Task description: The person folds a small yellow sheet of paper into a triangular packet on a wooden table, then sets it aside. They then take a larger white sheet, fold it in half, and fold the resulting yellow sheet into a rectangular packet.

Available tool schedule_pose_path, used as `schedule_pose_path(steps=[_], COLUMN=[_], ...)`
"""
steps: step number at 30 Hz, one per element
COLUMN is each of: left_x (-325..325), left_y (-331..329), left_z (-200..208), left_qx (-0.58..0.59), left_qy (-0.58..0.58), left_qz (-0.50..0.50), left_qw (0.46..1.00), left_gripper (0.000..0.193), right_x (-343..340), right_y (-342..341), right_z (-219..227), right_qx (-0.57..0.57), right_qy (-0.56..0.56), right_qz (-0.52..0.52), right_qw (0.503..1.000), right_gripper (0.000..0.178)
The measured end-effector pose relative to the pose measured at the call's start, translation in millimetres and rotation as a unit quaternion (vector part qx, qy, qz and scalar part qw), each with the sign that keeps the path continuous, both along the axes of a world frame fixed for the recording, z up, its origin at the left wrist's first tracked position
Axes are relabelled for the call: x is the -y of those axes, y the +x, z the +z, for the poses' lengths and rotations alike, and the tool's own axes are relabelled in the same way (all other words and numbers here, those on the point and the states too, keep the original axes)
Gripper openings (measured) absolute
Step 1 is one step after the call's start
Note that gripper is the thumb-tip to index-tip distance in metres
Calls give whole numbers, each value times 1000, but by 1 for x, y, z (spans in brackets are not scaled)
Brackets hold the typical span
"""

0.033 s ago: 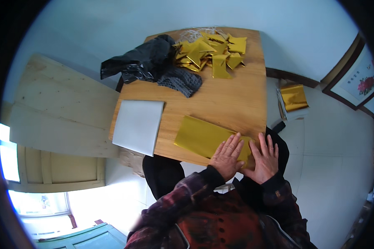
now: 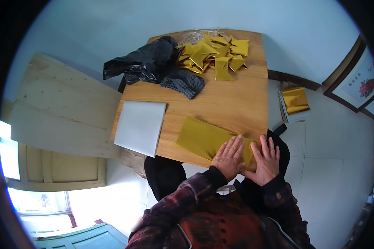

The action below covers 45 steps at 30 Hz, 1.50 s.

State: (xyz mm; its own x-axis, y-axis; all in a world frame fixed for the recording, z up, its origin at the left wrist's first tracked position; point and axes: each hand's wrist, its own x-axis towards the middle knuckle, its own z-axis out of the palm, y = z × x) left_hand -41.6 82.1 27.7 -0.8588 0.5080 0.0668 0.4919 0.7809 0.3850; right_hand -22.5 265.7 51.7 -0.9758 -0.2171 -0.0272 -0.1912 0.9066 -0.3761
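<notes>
You are pressing both hands flat on a rectangular sheet of gold foil paper (image 2: pixel 205 138) lying at the near edge of the light wooden table (image 2: pixel 232 103) — your left hand (image 2: pixel 228 156) is spreading its fingers wide over the sheet's right end, and your right hand (image 2: pixel 266 161) is lying just beside it, palm down and fingers splayed, at the table's near right corner. Neither hand is gripping anything. To the left of the gold sheet, a plain white square sheet (image 2: pixel 139 126) is overhanging the table edge. At the far end, a heap of folded gold paper pieces (image 2: pixel 214 54) is sitting beside a crumpled black plastic bag (image 2: pixel 143 62) and a dark grey knitted cloth (image 2: pixel 183 82). Off to the right, more gold sheets (image 2: pixel 295 99) are resting apart on a low surface.
</notes>
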Motion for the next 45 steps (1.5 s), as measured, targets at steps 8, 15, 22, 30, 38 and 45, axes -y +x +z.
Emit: schedule_pose_path(steps=[8,15,22,30,38,45], left_x=[72,131,127,31,26,28], left_y=[-20,-42,-39,15,26,27], left_z=[-19,-13,-6,5,-12,-15], left_qx=[3,21,72,-8,-70,-88], left_qy=[-74,-106,-141,-60,-77,-17], left_qz=[128,222,312,-77,-92,-83], left_qw=[989,969,937,995,990,993], left_gripper=[88,85,76,79,66,56], right_x=[-2,-3,-3,-6,-8,-9], right_y=[0,0,-1,0,0,0], right_z=[-1,0,1,-7,-8,-16], right_qx=[14,17,16,5,0,-35], right_qy=[7,-3,-26,-50,-37,-51], right_qz=[12,9,11,1,15,5], right_qw=[1000,1000,999,999,999,998], right_gripper=[99,100,101,98,98,70])
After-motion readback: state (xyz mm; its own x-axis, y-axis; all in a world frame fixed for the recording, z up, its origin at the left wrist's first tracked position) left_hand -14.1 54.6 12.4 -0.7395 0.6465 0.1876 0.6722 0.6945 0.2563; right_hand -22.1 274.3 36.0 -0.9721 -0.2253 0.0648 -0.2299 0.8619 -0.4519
